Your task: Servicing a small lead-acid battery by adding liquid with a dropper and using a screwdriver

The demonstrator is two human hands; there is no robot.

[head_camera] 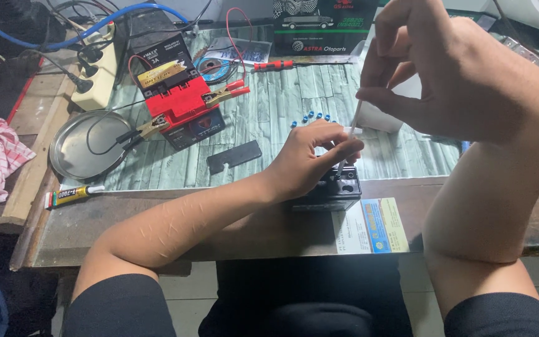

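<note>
Head view, hands (319, 156) steadying white tube (349, 138), black battery (332, 187)

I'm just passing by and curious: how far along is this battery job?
Done, it seems: the blue caps lie loose on the table and the black strip is off. In hand: the left hand steadies the black battery while the right hand holds a thin white tube over its holes. Left: refitting them.

Your left hand (310, 159) is covering most of the black battery (335, 190), your right hand (463, 75) is running past the top edge, and the blue caps (312, 118) are showing too small to count.
</note>
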